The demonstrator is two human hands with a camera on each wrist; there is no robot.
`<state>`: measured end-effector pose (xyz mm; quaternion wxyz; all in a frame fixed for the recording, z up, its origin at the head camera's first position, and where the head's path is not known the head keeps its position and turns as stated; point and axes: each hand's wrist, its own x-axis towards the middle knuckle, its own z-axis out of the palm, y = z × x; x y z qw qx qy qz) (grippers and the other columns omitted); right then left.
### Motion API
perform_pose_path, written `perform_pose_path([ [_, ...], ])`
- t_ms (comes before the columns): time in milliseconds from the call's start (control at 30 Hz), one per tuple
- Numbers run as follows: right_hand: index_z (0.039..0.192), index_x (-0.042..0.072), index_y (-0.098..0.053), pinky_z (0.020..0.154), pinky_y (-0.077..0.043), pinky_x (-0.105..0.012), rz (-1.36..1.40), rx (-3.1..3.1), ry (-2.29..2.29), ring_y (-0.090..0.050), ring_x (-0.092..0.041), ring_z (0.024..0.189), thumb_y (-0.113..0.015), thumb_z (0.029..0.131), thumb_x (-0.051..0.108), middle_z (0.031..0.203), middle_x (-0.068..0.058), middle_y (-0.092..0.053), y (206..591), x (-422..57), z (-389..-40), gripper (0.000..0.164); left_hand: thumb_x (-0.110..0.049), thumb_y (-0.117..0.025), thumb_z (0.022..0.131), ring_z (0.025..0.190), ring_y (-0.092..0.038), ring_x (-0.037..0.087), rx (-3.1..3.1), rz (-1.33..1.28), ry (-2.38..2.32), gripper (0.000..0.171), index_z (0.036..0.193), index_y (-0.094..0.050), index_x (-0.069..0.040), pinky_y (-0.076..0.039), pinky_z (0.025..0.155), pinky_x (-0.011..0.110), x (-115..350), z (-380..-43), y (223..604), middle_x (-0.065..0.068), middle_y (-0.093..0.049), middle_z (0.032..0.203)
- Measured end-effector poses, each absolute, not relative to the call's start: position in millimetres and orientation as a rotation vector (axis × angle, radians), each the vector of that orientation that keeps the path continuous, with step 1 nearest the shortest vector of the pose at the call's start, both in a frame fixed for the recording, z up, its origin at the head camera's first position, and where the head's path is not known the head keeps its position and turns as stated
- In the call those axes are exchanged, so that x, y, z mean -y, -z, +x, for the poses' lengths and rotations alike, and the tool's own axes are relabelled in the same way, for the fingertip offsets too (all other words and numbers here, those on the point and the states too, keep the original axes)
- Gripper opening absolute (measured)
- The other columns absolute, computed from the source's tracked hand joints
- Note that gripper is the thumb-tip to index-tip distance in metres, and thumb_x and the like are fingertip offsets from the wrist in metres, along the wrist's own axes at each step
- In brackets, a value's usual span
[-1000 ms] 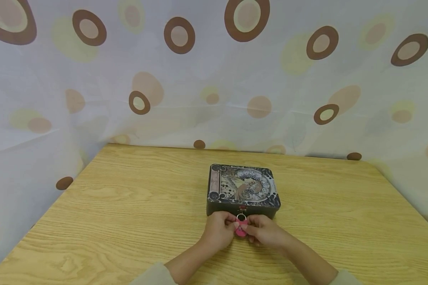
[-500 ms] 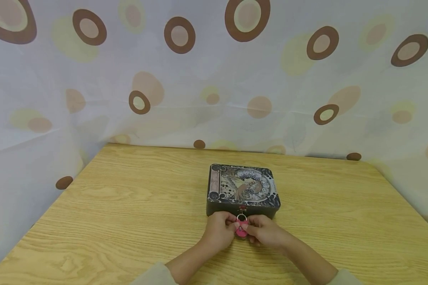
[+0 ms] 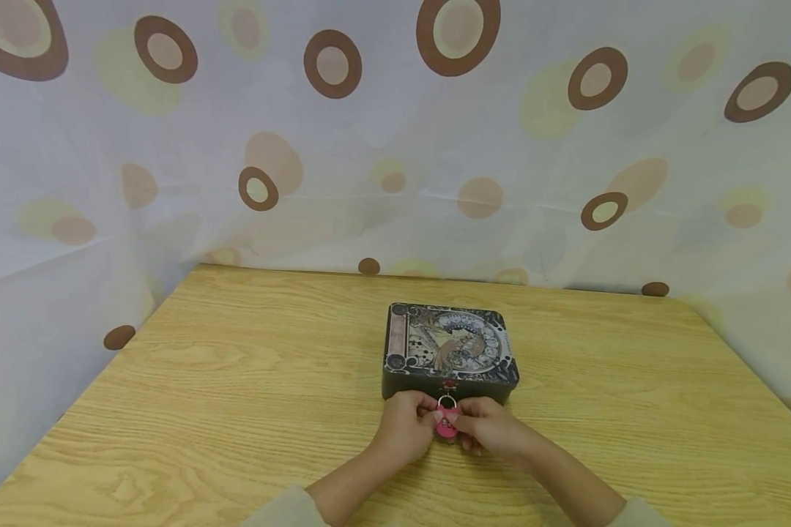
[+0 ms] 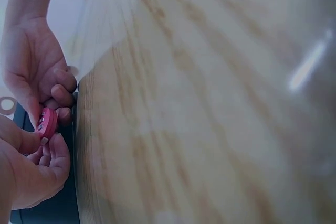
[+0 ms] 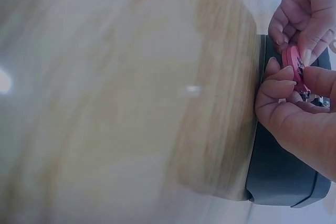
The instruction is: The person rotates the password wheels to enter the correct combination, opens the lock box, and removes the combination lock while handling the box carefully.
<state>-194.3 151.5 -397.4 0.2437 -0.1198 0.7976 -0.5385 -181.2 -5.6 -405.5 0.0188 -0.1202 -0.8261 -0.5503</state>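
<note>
A pink combination padlock [image 3: 446,427] with number dials hangs by its silver shackle at the clasp [image 3: 448,386] on the front of a dark tin box [image 3: 451,342]. My left hand [image 3: 405,428] pinches the padlock's left side between thumb and fingers. From the other side my right hand [image 3: 491,430] pinches it too, thumb on the dial face. In the left wrist view both hands meet around the padlock [image 4: 47,123], close against the box's dark side [image 4: 58,211]. The right wrist view shows the pink body [image 5: 294,61] between the fingertips.
The box has a printed lid with a figure and a round ornament. It stands on a wood-grain table [image 3: 250,366]. Behind and at the sides hangs a white curtain [image 3: 382,146] with brown, peach and yellow ovals.
Both hands stay on the padlock in nearly the same place. The padlock's face has shifted very slightly under the thumbs. The box has not moved.
</note>
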Motion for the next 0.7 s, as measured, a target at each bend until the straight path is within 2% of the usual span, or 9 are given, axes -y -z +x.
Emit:
perform_pose_path([
  [333, 0.092, -0.008, -0.053, 0.051, -0.037, -0.019, -0.270, -2.177, 1.500, -0.043, -0.008, 0.058, -0.047, 0.092, 0.011, 0.065, 0.002, -0.048, 397.9, -152.3, -193.1, 0.019, 0.004, -0.062, 0.081, 0.060, -0.048, 0.007, 2.560, -0.367, 1.718, 0.007, 0.078, -0.063, 0.010, -0.043, 0.052, 0.018, 5.8, -181.8, 406.1, 0.012, -0.062, 0.069],
  [700, 0.087, -0.007, -0.053, 0.049, -0.036, -0.018, -0.355, -2.203, 1.459, -0.041, -0.009, 0.055, -0.048, 0.092, 0.009, 0.062, 0.002, -0.046, 399.8, -152.7, -194.6, 0.017, 0.003, -0.063, 0.081, 0.062, -0.051, 0.009, 2.574, -0.337, 1.721, 0.007, 0.080, -0.064, 0.010, -0.045, 0.054, 0.019, 5.5, -181.0, 405.5, 0.012, -0.062, 0.071],
])
